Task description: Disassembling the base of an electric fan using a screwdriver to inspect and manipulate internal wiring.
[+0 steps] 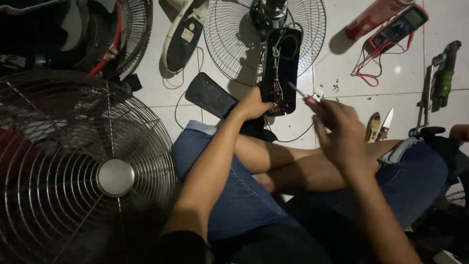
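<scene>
The left hand (255, 103) grips the lower edge of an open black fan housing (282, 68), which lies on the tiled floor (351, 73) against a wire grille (229, 34), its wires exposed. The right hand (339, 129) is clenched around a screwdriver (299, 92), tip angled toward the housing; the hand is blurred, so its grasp is hard to read exactly. A black cover (210, 95) lies just left. A multimeter (398, 27) sits well apart, upper right.
</scene>
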